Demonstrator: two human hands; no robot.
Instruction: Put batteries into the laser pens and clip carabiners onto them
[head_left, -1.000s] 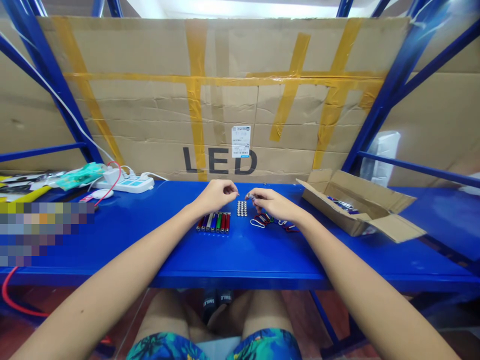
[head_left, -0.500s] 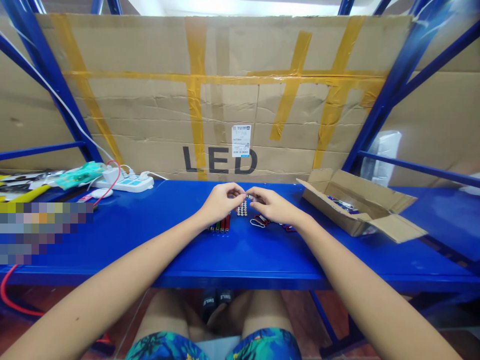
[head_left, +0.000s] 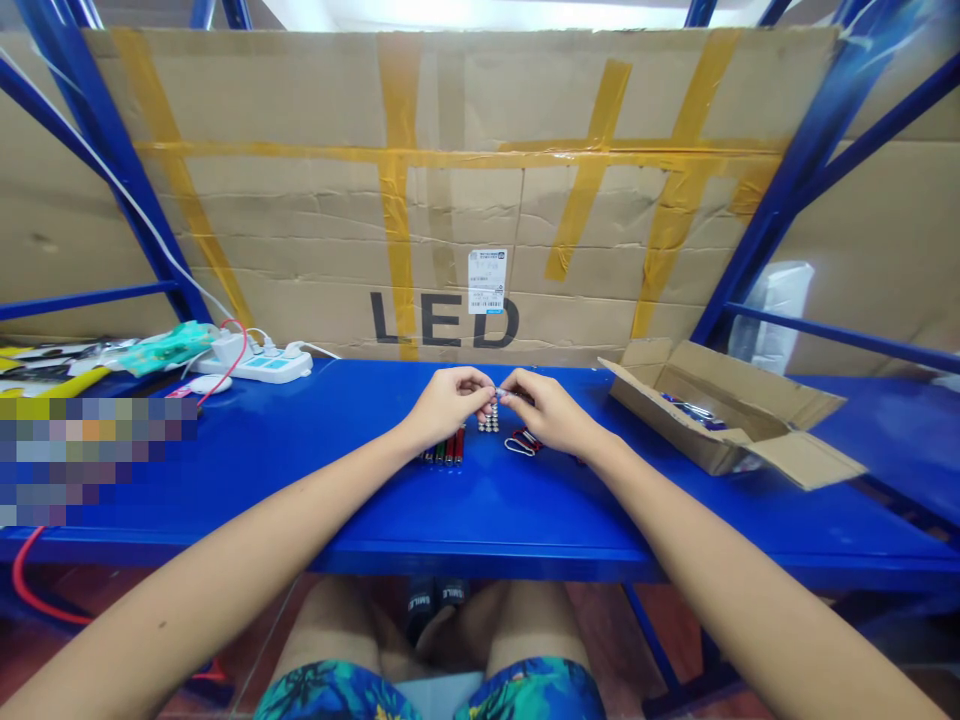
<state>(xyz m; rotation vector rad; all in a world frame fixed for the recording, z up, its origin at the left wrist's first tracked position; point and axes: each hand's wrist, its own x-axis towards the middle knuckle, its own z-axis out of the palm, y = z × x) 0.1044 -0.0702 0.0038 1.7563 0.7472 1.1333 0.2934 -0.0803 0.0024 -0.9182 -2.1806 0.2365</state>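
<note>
My left hand and my right hand meet above the middle of the blue table, their fingertips pinching a small silver metal piece. It is too small to identify. Just below lie rows of silver button cells, partly hidden by my fingers. Under my left hand is a row of coloured mini flashlights, their far ends covered. Beneath my right hand lie carabiner keyrings with red and silver loops, mostly hidden by the hand.
An open cardboard box holding small items stands to the right on the blue table. A white power strip with cables and a white mouse lie at the back left. Taped cardboard and blue shelf posts rise behind.
My two hands have moved together, and their fingertips now meet on the small metal piece. They cover more of the flashlights and carabiners than before.
</note>
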